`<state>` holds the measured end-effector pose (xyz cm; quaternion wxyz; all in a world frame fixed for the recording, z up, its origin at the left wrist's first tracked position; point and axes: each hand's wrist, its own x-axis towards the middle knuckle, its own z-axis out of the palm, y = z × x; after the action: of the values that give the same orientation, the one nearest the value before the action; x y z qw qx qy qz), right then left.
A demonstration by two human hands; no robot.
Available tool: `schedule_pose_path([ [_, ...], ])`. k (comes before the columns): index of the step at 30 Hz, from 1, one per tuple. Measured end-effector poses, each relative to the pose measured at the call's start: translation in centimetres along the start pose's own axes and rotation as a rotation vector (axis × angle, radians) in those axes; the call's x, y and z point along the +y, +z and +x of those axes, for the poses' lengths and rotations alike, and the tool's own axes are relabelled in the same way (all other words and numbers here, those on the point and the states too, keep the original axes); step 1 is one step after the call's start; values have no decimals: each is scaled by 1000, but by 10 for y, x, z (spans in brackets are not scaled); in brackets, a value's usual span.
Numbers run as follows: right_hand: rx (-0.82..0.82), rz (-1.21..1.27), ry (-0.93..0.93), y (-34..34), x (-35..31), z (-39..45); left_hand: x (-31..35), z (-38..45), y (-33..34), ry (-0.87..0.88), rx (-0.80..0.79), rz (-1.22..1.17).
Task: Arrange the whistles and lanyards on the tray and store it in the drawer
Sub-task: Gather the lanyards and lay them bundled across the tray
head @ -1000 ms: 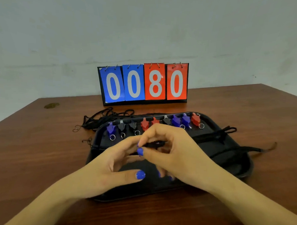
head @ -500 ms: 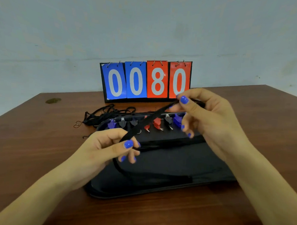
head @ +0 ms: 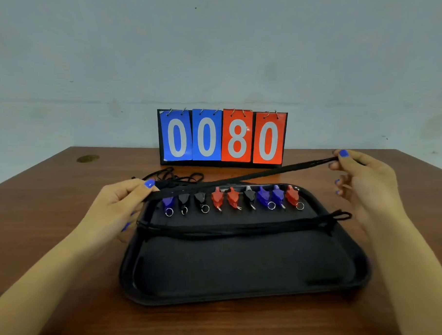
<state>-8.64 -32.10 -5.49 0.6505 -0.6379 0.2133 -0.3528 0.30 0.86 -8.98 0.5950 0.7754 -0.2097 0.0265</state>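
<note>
A black tray [head: 235, 274] lies on the wooden table in front of me. Along its far edge stands a row of several whistles [head: 235, 197], blue, black and red, each with a metal ring. A black lanyard [head: 237, 226] lies straight across the tray just below them. I hold a second black lanyard [head: 252, 177] stretched taut above the whistles. My left hand [head: 122, 201] pinches its left end over the tray's far left corner. My right hand [head: 361, 178] pinches its right end, higher up and beyond the tray's right side.
A flip scoreboard [head: 221, 137] reading 0080 stands at the back of the table by the wall. A heap of loose black lanyards [head: 174, 176] lies behind the tray's far left corner. The table's right edge [head: 427, 163] runs close to my right hand.
Both hands have moved apart, pulling the lanyard from a slack loop into a straight, taut line. My right hand went right and my left hand stayed near the tray's left corner.
</note>
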Motion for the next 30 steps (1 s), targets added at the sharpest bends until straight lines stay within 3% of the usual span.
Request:
schedule_pose_path([
  [5,0,-141,46,-11,3,6,-10,12,-10,15,102,120],
  [11,-97,-552,14,-20,10,8,-25,14,-9,88,53,328],
  [17,-82,-839,36,-21,23,15,-37,19,-16,251,-4,851],
  [23,-116,-978,72,-19,31,18,-43,18,-13,230,-68,943],
  [30,-156,-1060,115,-19,35,19,-40,20,-17,165,-196,872],
])
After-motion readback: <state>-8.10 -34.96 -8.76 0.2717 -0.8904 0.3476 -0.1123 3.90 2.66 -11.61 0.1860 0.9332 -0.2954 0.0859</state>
